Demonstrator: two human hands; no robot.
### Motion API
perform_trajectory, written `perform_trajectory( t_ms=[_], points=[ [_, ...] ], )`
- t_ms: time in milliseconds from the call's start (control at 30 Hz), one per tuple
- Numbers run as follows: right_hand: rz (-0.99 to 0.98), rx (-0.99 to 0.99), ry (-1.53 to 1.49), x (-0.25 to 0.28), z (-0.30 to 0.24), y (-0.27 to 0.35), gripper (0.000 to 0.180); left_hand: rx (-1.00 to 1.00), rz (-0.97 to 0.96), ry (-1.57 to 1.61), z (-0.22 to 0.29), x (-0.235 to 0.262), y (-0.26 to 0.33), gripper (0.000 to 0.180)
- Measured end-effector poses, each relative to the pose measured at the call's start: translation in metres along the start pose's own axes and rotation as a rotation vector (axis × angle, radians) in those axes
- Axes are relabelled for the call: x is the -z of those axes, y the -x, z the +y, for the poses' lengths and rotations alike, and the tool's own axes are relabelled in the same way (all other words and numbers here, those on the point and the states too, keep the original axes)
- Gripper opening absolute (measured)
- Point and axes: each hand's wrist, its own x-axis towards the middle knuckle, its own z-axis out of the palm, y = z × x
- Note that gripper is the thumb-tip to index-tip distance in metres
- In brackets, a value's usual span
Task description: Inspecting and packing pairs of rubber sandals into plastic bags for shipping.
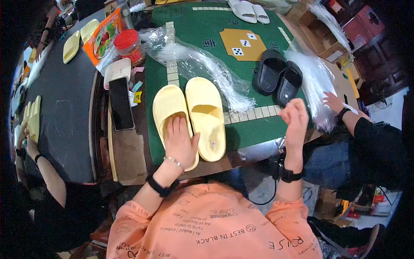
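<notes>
A pair of pale yellow slippers lies side by side in front of me on the green mat, toes pointing away. My left hand rests on the left slipper, its fingers stretched flat and their tips under the strap. A small clear-and-dark sticker shows on the insole of the right slipper, which no hand holds. Raised above the mat's near right part, my right hand has its fingers curled together. Whether something small is pinched in them is hidden.
Clear plastic bags lie beyond the slippers. Black slippers and another person's hand at a plastic bag pile are to the right. At left are a phone, a red-lidded jar and a black table.
</notes>
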Motion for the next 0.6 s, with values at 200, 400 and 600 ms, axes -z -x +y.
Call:
perform_trajectory(
  t_ms=[200,400,600],
  points=[
    [0.065,0.175,-0.159,-0.010,-0.012,0.007,0.010,-0.314,-0.273,0.193,0.048,0.039,-0.009,0.034],
    [-0.012,0.310,-0.241,-0.020,-0.034,0.018,0.009,-0.581,-0.376,-0.236,0.087,-0.031,-0.066,0.049],
    [-0.060,0.406,-0.410,0.010,-0.061,0.043,0.020,-0.539,-0.242,-0.301,0.084,-0.067,-0.082,0.045]
  ],
)
